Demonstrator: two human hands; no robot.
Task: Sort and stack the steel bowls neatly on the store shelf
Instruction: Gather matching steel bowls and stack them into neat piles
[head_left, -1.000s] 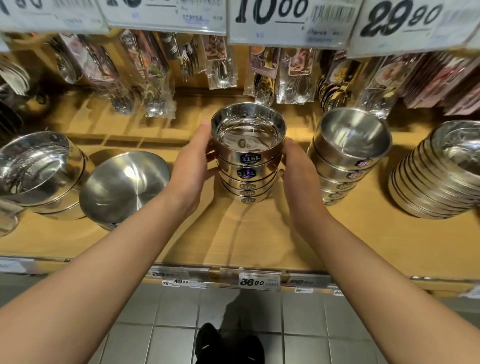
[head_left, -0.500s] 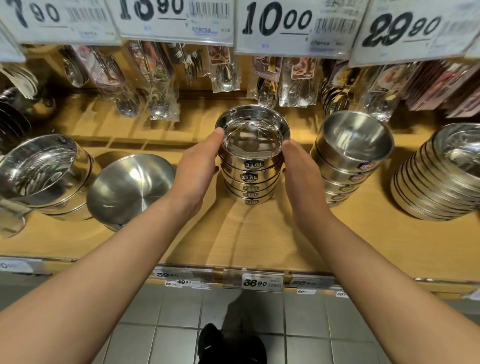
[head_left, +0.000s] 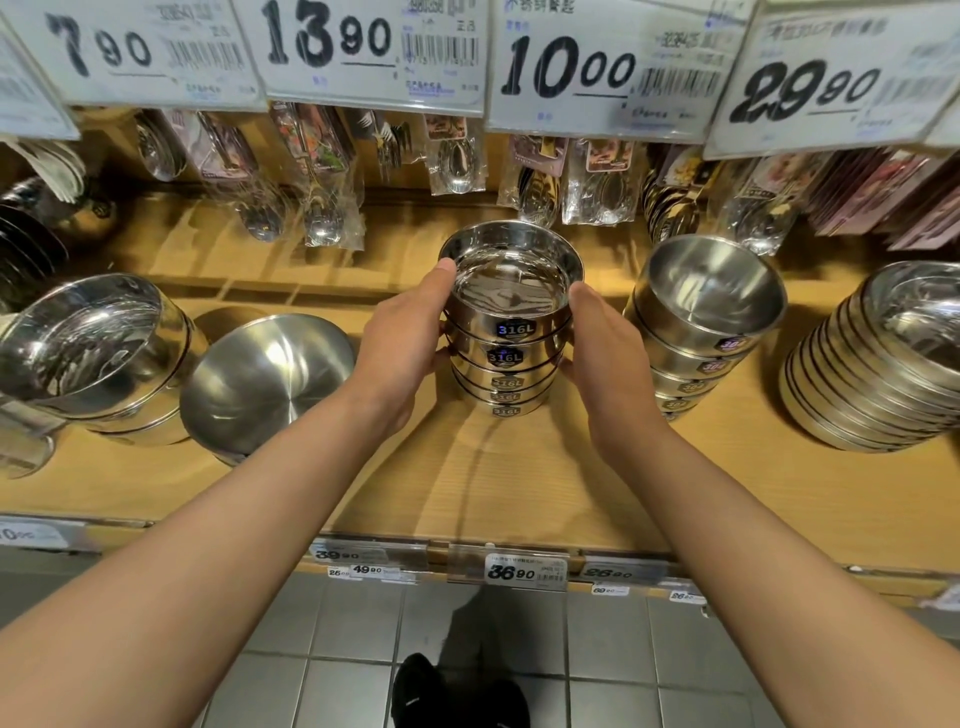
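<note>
Bowls (head_left: 511, 332) stand nested in an upright stack mid-shelf (head_left: 519, 483), directly between my hands. I have my left hand (head_left: 402, 343) curled around the stack's left side, thumb up at the top rim, and my right hand (head_left: 605, 358) wrapped on its right. Both sit equally close, the stack's axis vertical between them.

We note a light wooden shelf (head_left: 519, 483) carrying five groups of steel bowls: a nested pair (head_left: 93, 353) at far left, a single tilted bowl (head_left: 265, 379) beside it, a central stack labelled 316L (head_left: 506, 364), another stack (head_left: 696, 332) to its right, and a leaning stack (head_left: 878, 374) at far right.
</note>
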